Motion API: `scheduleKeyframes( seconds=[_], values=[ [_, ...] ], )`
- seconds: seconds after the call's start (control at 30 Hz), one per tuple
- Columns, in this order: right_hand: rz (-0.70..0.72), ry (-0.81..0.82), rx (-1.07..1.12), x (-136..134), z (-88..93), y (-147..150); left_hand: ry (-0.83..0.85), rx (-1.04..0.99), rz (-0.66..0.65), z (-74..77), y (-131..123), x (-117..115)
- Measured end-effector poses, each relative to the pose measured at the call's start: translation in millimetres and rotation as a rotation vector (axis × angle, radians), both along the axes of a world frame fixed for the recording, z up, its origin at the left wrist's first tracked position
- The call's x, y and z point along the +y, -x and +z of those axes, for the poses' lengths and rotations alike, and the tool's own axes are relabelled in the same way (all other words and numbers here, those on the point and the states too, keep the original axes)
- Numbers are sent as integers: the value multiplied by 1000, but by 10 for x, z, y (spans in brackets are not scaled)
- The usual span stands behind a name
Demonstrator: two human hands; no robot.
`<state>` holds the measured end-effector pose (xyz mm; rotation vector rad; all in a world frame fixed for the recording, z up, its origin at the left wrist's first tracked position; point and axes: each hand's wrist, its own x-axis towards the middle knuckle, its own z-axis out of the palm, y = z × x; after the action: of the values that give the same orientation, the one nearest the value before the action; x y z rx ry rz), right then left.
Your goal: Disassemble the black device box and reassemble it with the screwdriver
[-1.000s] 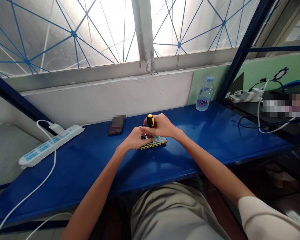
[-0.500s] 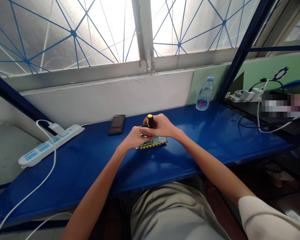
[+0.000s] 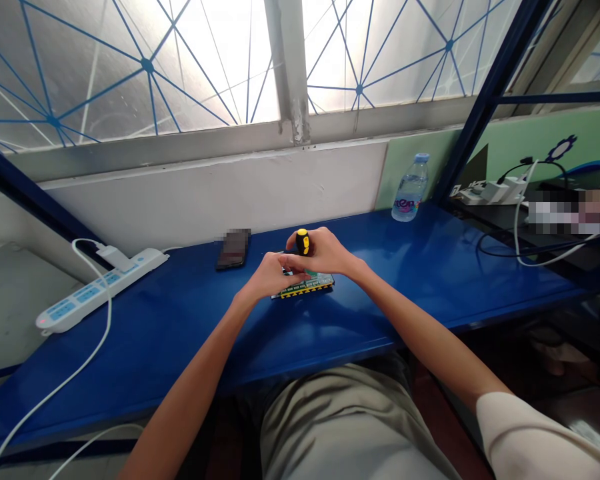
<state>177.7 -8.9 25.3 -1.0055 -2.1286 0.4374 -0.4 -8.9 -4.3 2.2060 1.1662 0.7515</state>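
Note:
A black and yellow screwdriver stands nearly upright above a green circuit board with a yellow-and-black front edge. My right hand is closed around its handle. From the left, my left hand rests over the board, thumb and fingers drawn together near the screwdriver's lower end. What lies between those fingertips is hidden, as is the screwdriver's tip. The board lies flat on the blue table, largely covered by both hands.
Behind my left hand lies a dark phone. A white power strip with a plugged-in charger and cable is at the left. A water bottle stands at the back right, near white adapters and cables.
The screwdriver's handle has turned, showing a different part of its yellow marking, and its top has shifted slightly right. My hands and the board stay almost in place.

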Motion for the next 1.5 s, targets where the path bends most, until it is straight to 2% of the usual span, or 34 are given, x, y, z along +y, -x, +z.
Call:
scheduleKeyframes(
  seconds=[0.2, 0.57, 0.8, 1.5],
  values=[
    [9, 10, 29, -1, -11, 4, -8, 5, -2, 5, 3, -1],
    [24, 45, 27, -5, -11, 8, -7, -10, -92, 60, 30, -38],
    [8, 25, 12, 3, -18, 16, 32, -9, -77, 56, 34, -14],
    [3, 42, 30, -13, 0, 16, 1, 17, -28, 46, 25, -16]
  ],
)
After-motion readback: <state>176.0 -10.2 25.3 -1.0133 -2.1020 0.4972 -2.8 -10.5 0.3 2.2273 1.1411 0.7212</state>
